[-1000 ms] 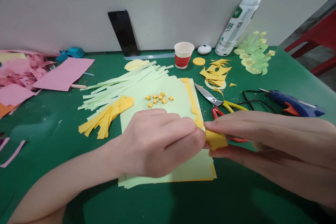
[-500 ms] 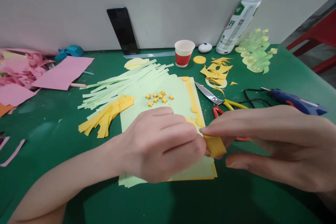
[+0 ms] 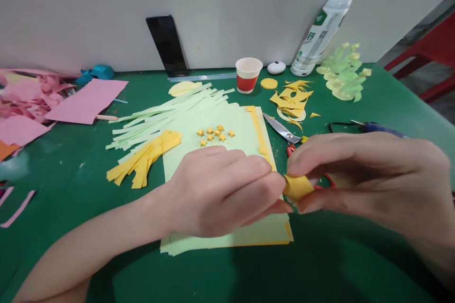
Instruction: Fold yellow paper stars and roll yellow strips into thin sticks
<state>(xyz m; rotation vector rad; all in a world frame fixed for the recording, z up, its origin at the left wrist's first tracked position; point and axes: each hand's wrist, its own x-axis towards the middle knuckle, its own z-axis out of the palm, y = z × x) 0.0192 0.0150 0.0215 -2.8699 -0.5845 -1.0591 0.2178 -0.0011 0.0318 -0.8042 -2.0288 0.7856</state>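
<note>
Yellow paper point(image 3: 298, 187), bent and sharp-cornered, is held above the green table point(image 3: 334, 260), its visible long axis running sideways; left to right come one phone point(image 3: 168, 45), eight small stars point(image 3: 217, 133), the left hand point(image 3: 222, 194) curled tight on the paper's left end, one cup point(image 3: 246, 83), one pair of scissors point(image 3: 279, 128), one bottle point(image 3: 323, 31), and the right hand point(image 3: 373, 175) pinching the other end

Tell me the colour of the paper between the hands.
The paper is golden yellow, shown in the head view.

soft dim light | tabletop point(image 3: 71, 184): dark shadow front, pale glare left | edges stretched
</note>
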